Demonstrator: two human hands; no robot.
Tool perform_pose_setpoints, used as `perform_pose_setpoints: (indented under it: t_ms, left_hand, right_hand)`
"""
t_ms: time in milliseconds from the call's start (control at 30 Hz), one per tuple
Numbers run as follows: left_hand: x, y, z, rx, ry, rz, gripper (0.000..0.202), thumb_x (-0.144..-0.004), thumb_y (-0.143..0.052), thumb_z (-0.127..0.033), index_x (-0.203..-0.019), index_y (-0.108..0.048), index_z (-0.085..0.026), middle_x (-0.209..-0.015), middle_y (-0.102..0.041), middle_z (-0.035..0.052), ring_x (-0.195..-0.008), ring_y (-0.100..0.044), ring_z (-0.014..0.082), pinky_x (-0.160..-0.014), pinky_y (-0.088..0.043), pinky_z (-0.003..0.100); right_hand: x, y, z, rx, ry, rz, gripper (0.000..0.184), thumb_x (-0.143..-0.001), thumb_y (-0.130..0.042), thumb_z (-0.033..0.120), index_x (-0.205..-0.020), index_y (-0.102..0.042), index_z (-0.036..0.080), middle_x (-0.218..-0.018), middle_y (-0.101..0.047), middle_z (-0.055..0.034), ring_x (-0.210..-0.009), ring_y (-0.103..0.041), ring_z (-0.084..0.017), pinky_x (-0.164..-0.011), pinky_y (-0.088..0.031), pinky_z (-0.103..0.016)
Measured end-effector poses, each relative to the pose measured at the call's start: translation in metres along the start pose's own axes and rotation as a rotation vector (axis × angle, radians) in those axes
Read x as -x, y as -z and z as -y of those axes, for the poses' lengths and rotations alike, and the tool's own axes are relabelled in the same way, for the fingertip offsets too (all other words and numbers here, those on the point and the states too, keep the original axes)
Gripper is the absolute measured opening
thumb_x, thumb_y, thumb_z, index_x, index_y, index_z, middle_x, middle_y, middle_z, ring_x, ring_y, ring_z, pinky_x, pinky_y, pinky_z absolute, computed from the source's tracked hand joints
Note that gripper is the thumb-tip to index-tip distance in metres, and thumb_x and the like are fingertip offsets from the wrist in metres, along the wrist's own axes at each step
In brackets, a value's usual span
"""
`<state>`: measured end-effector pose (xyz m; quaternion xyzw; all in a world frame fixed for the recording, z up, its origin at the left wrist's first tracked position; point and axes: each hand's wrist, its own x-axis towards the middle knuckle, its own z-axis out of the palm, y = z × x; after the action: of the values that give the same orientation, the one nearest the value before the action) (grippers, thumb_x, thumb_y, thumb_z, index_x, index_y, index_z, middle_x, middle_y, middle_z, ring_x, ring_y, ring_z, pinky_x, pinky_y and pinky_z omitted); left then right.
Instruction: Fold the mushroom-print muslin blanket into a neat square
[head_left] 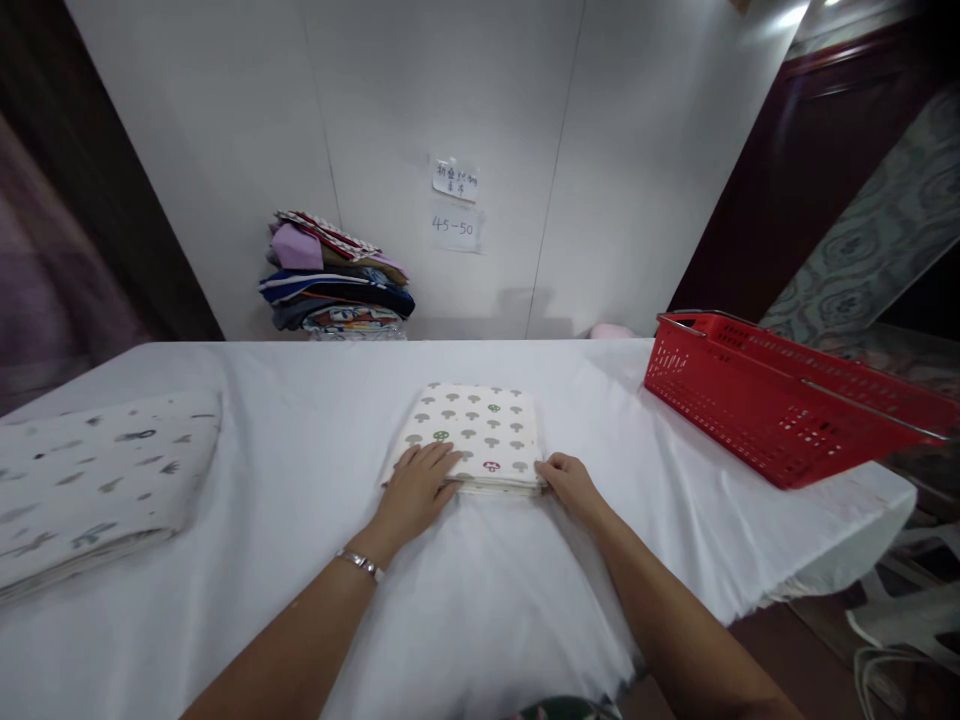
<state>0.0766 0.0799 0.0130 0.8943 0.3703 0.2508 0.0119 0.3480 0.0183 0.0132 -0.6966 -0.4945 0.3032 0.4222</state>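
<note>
A folded white cloth [480, 428] printed with grey mushrooms, plus a few green and red ones, lies in the middle of the table. My left hand [420, 484] rests flat on its near left part, fingers stretched out and thumb by the near edge. At the near right corner, my right hand [568, 482] pinches the cloth's layered edge between thumb and fingers. The thumb and fingertips there are partly hidden. A metal bracelet circles my left wrist.
The table wears a white cloth cover [300, 430]. Left lies another folded white printed cloth [105, 480]. A red plastic basket [780, 400] stands on the right. Behind the table are a stack of folded fabrics [337, 285] and a wall with paper signs [455, 228].
</note>
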Motion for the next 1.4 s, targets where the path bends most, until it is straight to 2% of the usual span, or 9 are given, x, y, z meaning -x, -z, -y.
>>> perform_pose_setpoints:
  t_ms: [133,467,600,667,800,867,933,1167,1400]
  left_hand:
    - [-0.001,0.001,-0.003,0.015,0.018,0.010,0.037,-0.087,-0.047,-0.037,-0.122,-0.052,-0.029,-0.131,-0.052,0.0050,-0.124,-0.043,0.0235,-0.106,-0.026,0.046]
    - [-0.001,0.014,0.011,0.065,0.053,0.082,0.035,-0.086,-0.051,-0.039,-0.119,-0.054,-0.027,-0.131,-0.053,0.0043,-0.124,-0.042,0.0225,-0.107,-0.027,0.043]
    - [0.000,0.018,0.015,0.115,0.046,0.091,0.034,-0.086,-0.052,-0.035,-0.119,-0.053,-0.029,-0.130,-0.053,0.0028,-0.125,-0.041,0.0213,-0.107,-0.029,0.041]
    - [0.001,0.018,0.017,0.122,0.050,0.091,0.035,-0.086,-0.053,-0.035,-0.120,-0.053,-0.029,-0.130,-0.052,0.0026,-0.126,-0.040,0.0215,-0.107,-0.029,0.041]
    - [0.005,0.017,0.024,0.123,0.074,0.093,0.036,-0.086,-0.052,-0.036,-0.122,-0.051,-0.030,-0.135,-0.048,0.0020,-0.130,-0.036,0.0211,-0.109,-0.026,0.042]
    - [0.007,0.018,0.029,0.133,0.091,0.108,0.036,-0.088,-0.049,-0.037,-0.124,-0.051,-0.030,-0.138,-0.046,0.0013,-0.132,-0.033,0.0203,-0.109,-0.025,0.041]
    - [0.010,0.018,0.034,0.157,0.099,0.126,0.037,-0.089,-0.046,-0.036,-0.126,-0.049,-0.029,-0.140,-0.044,0.0007,-0.134,-0.030,0.0189,-0.110,-0.025,0.039]
    - [0.017,0.023,0.045,0.205,0.152,0.172,0.043,-0.090,-0.042,-0.036,-0.132,-0.044,-0.026,-0.146,-0.034,-0.0002,-0.138,-0.020,0.0154,-0.112,-0.021,0.034]
    - [0.024,0.031,0.046,0.191,0.231,0.133,0.043,-0.084,-0.052,-0.033,-0.127,-0.050,-0.027,-0.142,-0.041,-0.0018,-0.132,-0.033,0.0166,-0.109,-0.028,0.031]
  right_hand:
    - [-0.003,-0.002,-0.001,0.037,0.034,-0.044,0.036,-0.073,-0.055,0.053,-0.059,-0.048,0.020,-0.049,-0.045,0.0053,-0.048,-0.041,-0.010,-0.048,-0.031,-0.022]
    - [-0.003,0.000,-0.006,0.140,0.042,-0.033,0.036,-0.074,-0.055,0.053,-0.075,-0.060,0.017,-0.059,-0.059,-0.0003,-0.054,-0.052,-0.015,-0.050,-0.037,-0.025]
    - [0.007,0.005,0.001,0.324,0.319,-0.158,0.038,-0.084,-0.047,0.049,-0.102,-0.062,0.020,-0.099,-0.066,-0.0087,-0.086,-0.060,-0.022,-0.066,-0.047,-0.031]
    - [0.011,0.005,0.005,0.436,0.529,-0.154,0.038,-0.088,-0.043,0.045,-0.113,-0.059,0.022,-0.122,-0.058,-0.0103,-0.112,-0.051,-0.025,-0.083,-0.046,-0.036]
    - [0.016,-0.002,0.008,0.665,0.781,0.158,0.046,-0.091,-0.041,0.040,-0.134,-0.045,0.023,-0.139,-0.044,-0.0078,-0.132,-0.033,-0.023,-0.107,-0.026,-0.043]
    - [0.017,-0.007,0.006,0.752,0.792,0.277,0.052,-0.091,-0.042,0.039,-0.140,-0.036,0.022,-0.143,-0.038,-0.0073,-0.135,-0.029,-0.023,-0.110,-0.019,-0.045]
    - [0.017,-0.010,0.005,0.800,0.785,0.298,0.053,-0.091,-0.041,0.036,-0.142,-0.032,0.022,-0.146,-0.034,-0.0066,-0.136,-0.026,-0.021,-0.111,-0.016,-0.044]
    - [0.019,-0.010,0.001,0.844,0.771,0.281,0.051,-0.092,-0.039,0.031,-0.142,-0.031,0.024,-0.146,-0.034,-0.0045,-0.136,-0.025,-0.019,-0.111,-0.015,-0.043]
    - [0.023,-0.017,0.018,0.889,0.783,0.185,0.045,-0.090,-0.037,0.022,-0.135,-0.042,0.025,-0.139,-0.045,-0.0045,-0.132,-0.034,-0.021,-0.110,-0.014,-0.046]
